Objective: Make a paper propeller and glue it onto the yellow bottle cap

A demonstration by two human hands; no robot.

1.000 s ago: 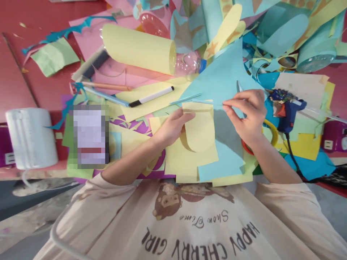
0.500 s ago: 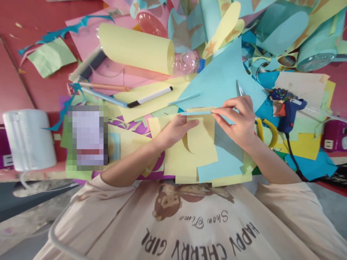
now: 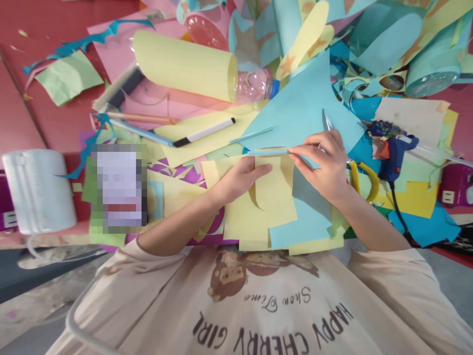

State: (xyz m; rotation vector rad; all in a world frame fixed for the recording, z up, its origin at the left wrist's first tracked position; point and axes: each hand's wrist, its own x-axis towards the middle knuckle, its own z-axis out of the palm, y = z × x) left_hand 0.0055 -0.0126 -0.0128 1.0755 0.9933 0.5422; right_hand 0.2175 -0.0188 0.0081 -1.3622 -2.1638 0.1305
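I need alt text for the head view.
A right hand pinches one end of a thin blue strip, its other end at the left hand, above yellow paper. A marker and a paper-wrapped bottle lie beyond; a glue gun lies to the right.

We look down on a red table (image 3: 74,19), its bare surface showing mostly at the left. There we see crumpled pale-green paper (image 3: 69,78) and, near the front edge, a rounded white block (image 3: 39,191). Overlapping coloured sheets (image 3: 254,229) cover the middle, pink paper (image 3: 105,54) meeting the red.
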